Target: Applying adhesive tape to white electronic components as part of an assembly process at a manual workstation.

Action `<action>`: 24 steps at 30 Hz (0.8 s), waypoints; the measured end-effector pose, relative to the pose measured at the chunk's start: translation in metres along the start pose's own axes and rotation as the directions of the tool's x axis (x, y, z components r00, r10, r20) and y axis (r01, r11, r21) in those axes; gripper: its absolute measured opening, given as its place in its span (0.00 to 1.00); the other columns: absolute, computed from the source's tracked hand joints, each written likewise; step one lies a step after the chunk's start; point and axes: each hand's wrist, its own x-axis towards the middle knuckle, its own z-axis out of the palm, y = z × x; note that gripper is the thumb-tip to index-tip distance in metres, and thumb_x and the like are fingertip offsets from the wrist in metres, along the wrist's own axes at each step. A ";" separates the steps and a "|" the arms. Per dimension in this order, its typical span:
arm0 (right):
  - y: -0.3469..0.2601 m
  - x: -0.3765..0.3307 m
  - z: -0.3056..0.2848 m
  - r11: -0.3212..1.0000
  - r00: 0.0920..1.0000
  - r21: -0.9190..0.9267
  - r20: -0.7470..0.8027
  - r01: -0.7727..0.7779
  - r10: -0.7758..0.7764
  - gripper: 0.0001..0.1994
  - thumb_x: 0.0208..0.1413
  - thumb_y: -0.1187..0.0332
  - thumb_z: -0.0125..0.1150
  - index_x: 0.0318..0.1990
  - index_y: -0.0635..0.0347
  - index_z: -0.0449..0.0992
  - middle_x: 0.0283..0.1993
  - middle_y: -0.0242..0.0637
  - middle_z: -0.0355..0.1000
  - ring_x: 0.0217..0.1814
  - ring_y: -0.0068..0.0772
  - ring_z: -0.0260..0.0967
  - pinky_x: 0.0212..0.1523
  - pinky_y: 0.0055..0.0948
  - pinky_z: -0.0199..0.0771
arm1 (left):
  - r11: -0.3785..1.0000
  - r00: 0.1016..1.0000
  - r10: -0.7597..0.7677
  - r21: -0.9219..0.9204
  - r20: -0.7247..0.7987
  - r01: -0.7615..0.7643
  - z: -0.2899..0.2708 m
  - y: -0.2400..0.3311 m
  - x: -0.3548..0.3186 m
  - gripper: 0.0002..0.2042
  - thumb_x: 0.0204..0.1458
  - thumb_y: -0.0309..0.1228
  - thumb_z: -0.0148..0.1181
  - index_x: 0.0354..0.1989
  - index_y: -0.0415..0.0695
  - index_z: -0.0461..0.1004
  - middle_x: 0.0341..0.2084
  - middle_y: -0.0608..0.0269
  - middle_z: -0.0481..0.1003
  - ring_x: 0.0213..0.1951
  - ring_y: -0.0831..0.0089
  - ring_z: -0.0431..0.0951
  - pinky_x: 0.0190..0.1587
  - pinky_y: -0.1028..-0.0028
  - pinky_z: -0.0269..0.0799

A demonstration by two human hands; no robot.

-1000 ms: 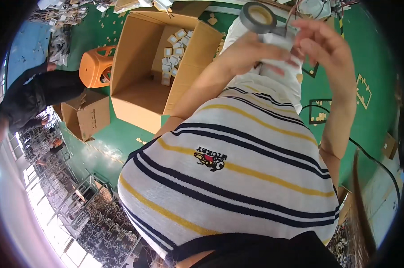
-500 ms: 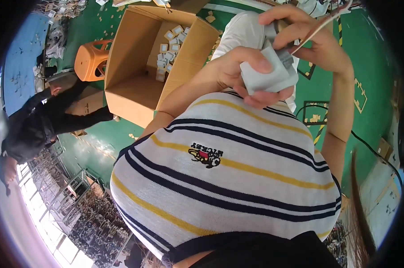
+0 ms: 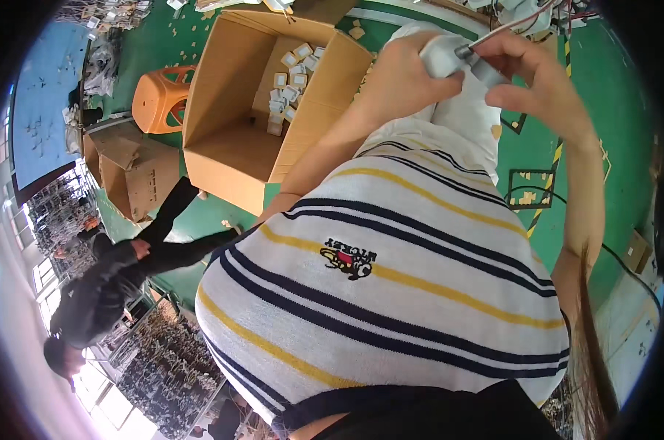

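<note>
My left hand (image 3: pixel 404 82) is closed around a smooth white plastic part (image 3: pixel 442 57), out over my lap. Close beside it, the thumb and fingers of my right hand (image 3: pixel 541 92) pinch a short grey piece (image 3: pixel 487 73). A dark tip shows between the white part and the grey piece; I cannot tell which of the two it belongs to. A thin pale cable (image 3: pixel 519 23) runs from there up to the right. My fingers hide much of the white part.
To the left stands a large open cardboard box (image 3: pixel 225 158) with several small white square pieces (image 3: pixel 291 79) inside. Beyond it are an orange stool (image 3: pixel 152 103) and another carton (image 3: pixel 145 180). A person in dark clothes (image 3: pixel 108 282) is at the far left. Scraps lie on the green floor (image 3: pixel 610 198).
Both hands have moved farther from my body, and the white part has been turned. The cable now rises from between my hands. The person at the left has shifted toward the lower part of the picture.
</note>
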 end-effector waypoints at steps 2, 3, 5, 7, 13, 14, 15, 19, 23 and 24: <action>-0.010 -0.002 0.021 0.951 0.941 0.161 -0.177 -0.263 0.290 0.20 0.44 0.72 0.64 0.47 0.66 0.70 0.43 0.33 0.68 0.43 0.25 0.65 0.49 0.23 0.65 | 0.733 0.892 0.391 0.663 -0.226 -0.153 0.004 -0.010 0.006 0.15 0.38 0.31 0.64 0.34 0.36 0.74 0.27 0.63 0.77 0.27 0.74 0.75 0.27 0.71 0.72; -0.012 -0.003 0.020 0.952 0.941 0.160 -0.178 -0.260 0.287 0.20 0.44 0.72 0.64 0.47 0.66 0.70 0.43 0.33 0.68 0.43 0.25 0.65 0.49 0.23 0.65 | 0.731 0.891 0.393 0.665 -0.225 -0.155 0.003 -0.010 0.007 0.15 0.38 0.31 0.64 0.34 0.36 0.74 0.27 0.63 0.77 0.27 0.74 0.75 0.27 0.71 0.72; -0.014 -0.007 0.018 0.846 0.935 0.489 -0.148 -0.214 0.322 0.19 0.54 0.64 0.57 0.49 0.68 0.69 0.41 0.32 0.70 0.42 0.23 0.66 0.47 0.21 0.66 | 0.903 0.982 0.110 0.427 -0.154 -0.034 0.000 -0.006 0.007 0.17 0.40 0.34 0.62 0.37 0.35 0.74 0.25 0.62 0.76 0.26 0.72 0.76 0.25 0.71 0.71; -0.024 -0.010 0.009 0.766 0.958 0.613 -0.050 -0.194 0.282 0.24 0.54 0.58 0.56 0.51 0.68 0.67 0.41 0.33 0.71 0.44 0.24 0.67 0.47 0.20 0.66 | 0.972 0.988 -0.157 0.177 0.003 0.154 -0.004 -0.002 0.006 0.19 0.42 0.36 0.61 0.40 0.34 0.73 0.24 0.61 0.76 0.24 0.71 0.76 0.22 0.71 0.69; 0.004 0.004 0.012 0.958 0.957 0.283 -0.286 0.048 0.037 0.45 0.37 0.40 0.67 0.57 0.65 0.64 0.49 0.37 0.67 0.50 0.28 0.65 0.47 0.22 0.62 | 0.442 0.633 -0.102 -0.535 0.767 0.720 0.003 0.015 -0.008 0.29 0.46 0.47 0.52 0.41 0.27 0.70 0.16 0.55 0.71 0.13 0.70 0.68 0.12 0.76 0.61; 0.002 0.016 0.025 0.894 0.918 0.352 -0.370 0.278 -0.139 0.47 0.31 0.38 0.70 0.56 0.65 0.65 0.49 0.38 0.65 0.48 0.27 0.63 0.46 0.23 0.60 | 0.241 0.572 0.000 -0.555 0.820 0.796 0.005 0.013 -0.012 0.31 0.45 0.51 0.51 0.39 0.27 0.70 0.14 0.53 0.71 0.10 0.71 0.66 0.09 0.78 0.60; 0.001 0.024 0.031 0.814 0.936 0.484 -0.291 0.322 -0.197 0.42 0.29 0.41 0.73 0.49 0.64 0.68 0.48 0.38 0.62 0.46 0.28 0.60 0.45 0.25 0.58 | 0.289 0.573 -0.002 -0.548 0.819 0.785 0.006 0.011 -0.015 0.31 0.44 0.50 0.52 0.38 0.25 0.69 0.14 0.52 0.69 0.08 0.72 0.63 0.07 0.78 0.58; 0.027 0.020 -0.013 0.931 0.930 0.324 0.259 0.171 -0.261 0.30 0.39 0.52 0.71 0.42 0.67 0.70 0.47 0.38 0.61 0.49 0.32 0.60 0.49 0.25 0.59 | 0.151 0.498 0.163 -0.520 0.852 0.841 0.006 0.015 -0.016 0.29 0.46 0.46 0.50 0.42 0.25 0.68 0.16 0.55 0.66 0.13 0.71 0.63 0.10 0.80 0.53; 0.025 0.006 -0.015 0.935 0.975 0.305 0.068 0.181 -0.211 0.22 0.45 0.63 0.64 0.45 0.68 0.68 0.46 0.37 0.63 0.49 0.29 0.62 0.52 0.27 0.61 | 0.344 0.710 -0.060 -0.654 0.701 0.674 -0.003 0.019 -0.015 0.26 0.45 0.45 0.52 0.38 0.28 0.70 0.17 0.56 0.68 0.14 0.72 0.64 0.11 0.80 0.55; 0.025 0.001 -0.013 0.934 0.976 0.308 0.063 0.181 -0.210 0.22 0.45 0.63 0.64 0.45 0.68 0.68 0.46 0.37 0.63 0.49 0.29 0.62 0.52 0.27 0.61 | 0.486 0.775 -0.130 -0.641 0.619 0.594 -0.004 0.021 -0.013 0.24 0.45 0.44 0.52 0.37 0.30 0.72 0.17 0.57 0.68 0.15 0.72 0.66 0.13 0.80 0.56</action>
